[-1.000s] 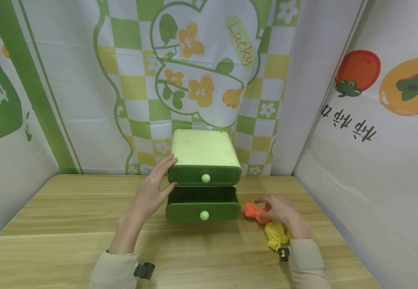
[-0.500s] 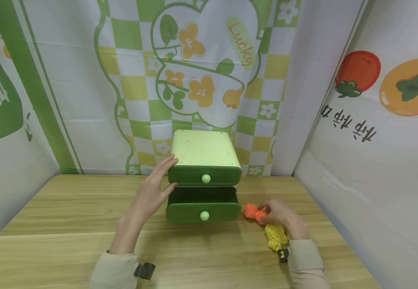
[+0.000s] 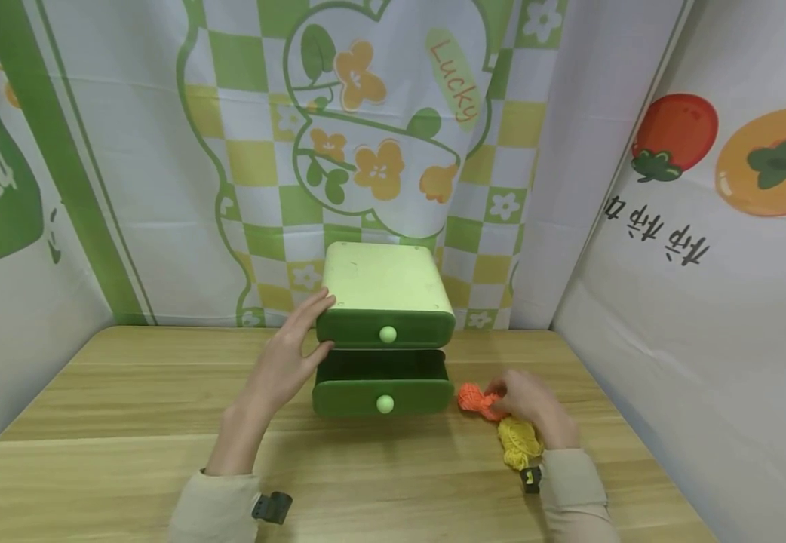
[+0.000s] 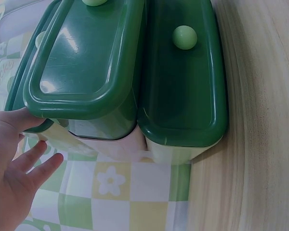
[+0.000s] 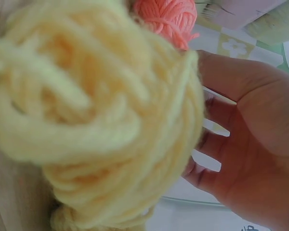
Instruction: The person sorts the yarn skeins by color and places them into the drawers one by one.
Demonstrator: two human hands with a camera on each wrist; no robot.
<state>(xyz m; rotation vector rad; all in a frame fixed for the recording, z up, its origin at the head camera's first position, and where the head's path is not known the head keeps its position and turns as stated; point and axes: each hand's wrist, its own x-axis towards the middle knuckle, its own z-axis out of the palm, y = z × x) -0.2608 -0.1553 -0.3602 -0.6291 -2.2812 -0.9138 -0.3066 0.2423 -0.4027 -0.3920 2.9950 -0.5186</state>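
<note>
A small pale-green cabinet [image 3: 386,275] with dark green drawers stands near the back of the table. The drawer [image 3: 348,398] below the top one is pulled part way out; its inside looks dark. My left hand [image 3: 280,366] rests at the cabinet's left side, fingers extended and thumb at the edge. To the cabinet's right, my right hand [image 3: 529,400] pinches the near end of an orange yarn skein [image 3: 471,398], which lies on the table. Just in front lies a yellow yarn skein [image 3: 519,443], under my right wrist; it blocks much of the right wrist view.
The left wrist view shows another drawer [image 4: 183,86] beneath the pulled-out one, pushed in. A wooden tabletop [image 3: 379,483] carries everything. A printed cloth [image 3: 250,151] hangs right behind the cabinet, and white printed panels [image 3: 726,302] rise at both sides.
My right hand's fingers have drawn in and now pinch the orange yarn skein, which has barely shifted. My left hand, the cabinet and its drawers look unmoved.
</note>
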